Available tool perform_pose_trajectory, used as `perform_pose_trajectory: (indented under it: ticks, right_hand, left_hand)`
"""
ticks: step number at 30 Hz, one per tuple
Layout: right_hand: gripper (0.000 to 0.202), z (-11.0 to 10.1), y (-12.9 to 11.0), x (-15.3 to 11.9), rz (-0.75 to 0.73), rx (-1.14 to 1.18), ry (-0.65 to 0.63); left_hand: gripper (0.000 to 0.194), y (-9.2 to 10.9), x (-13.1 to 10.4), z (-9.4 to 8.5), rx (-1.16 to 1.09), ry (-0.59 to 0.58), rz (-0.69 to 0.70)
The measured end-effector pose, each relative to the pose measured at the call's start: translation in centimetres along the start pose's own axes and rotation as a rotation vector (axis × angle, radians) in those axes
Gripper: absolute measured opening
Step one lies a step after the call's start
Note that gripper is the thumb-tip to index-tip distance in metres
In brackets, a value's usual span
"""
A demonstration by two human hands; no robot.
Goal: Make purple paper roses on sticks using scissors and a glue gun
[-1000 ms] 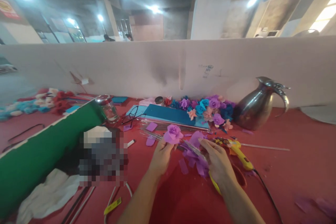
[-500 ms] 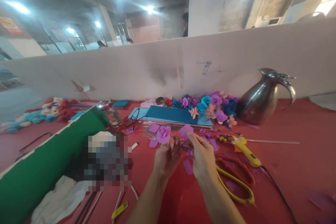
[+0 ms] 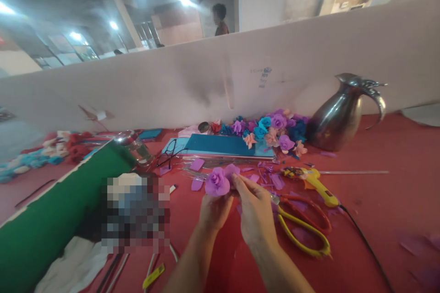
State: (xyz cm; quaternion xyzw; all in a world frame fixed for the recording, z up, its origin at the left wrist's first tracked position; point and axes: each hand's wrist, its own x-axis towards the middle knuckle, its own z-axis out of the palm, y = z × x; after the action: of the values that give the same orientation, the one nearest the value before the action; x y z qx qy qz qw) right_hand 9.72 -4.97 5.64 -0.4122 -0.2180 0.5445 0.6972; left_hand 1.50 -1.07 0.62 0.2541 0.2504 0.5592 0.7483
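My left hand (image 3: 216,210) is closed below a purple paper rose (image 3: 217,182), holding it upright with the bloom above the fingers. In my right hand (image 3: 256,206) a loose purple petal (image 3: 232,171) is pinched between thumb and fingers, right against the rose's right side. Whether the petal touches the rose I cannot tell. Beside my right hand lie scissors (image 3: 304,238) with one yellow and one red handle. A yellow glue gun (image 3: 319,185) with a clear glue stick rests to the right. Cut purple petals (image 3: 197,165) are scattered around the hands.
Finished paper flowers (image 3: 271,130) are heaped behind blue paper sheets (image 3: 220,143). A steel jug (image 3: 338,116) stands at the back right. Eyeglasses (image 3: 168,152) and a glass jar (image 3: 134,146) are near a green board (image 3: 68,192) on the left. A pale partition (image 3: 154,87) rises behind.
My right hand has moved left, bringing its petal up against the rose in my left hand. The camera view has shifted slightly. A person in the background shows more fully.
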Motion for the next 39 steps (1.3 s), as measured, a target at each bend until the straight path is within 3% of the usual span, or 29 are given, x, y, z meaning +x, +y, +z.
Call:
perform_pose_trajectory:
  ticks: [9, 20, 26, 30, 39]
  right_hand:
    - [0.022, 0.1, -0.3, -0.1, 0.0, 0.012, -0.004]
    - [0.02, 0.3, -1.0, -0.4, 0.014, -0.016, -0.093]
    - [0.021, 0.2, -1.2, -0.3, 0.026, -0.014, -0.14]
    - [0.021, 0.2, -1.2, -0.3, -0.002, -0.01, -0.139]
    - [0.046, -0.4, 0.9, -0.4, -0.156, -0.157, -0.127]
  left_hand:
    - [0.023, 0.1, 0.1, -0.9, 0.008, 0.008, 0.029]
    - [0.027, 1.5, -0.2, 1.5, 0.075, 0.006, 0.066]
    - [0.029, 1.6, -0.1, 1.2, 0.106, 0.088, 0.079]
    - [0.023, 1.4, 0.0, 0.9, 0.143, 0.065, 0.088]
    - [0.023, 1.0, 0.1, 1.2, 0.12, 0.098, 0.215]
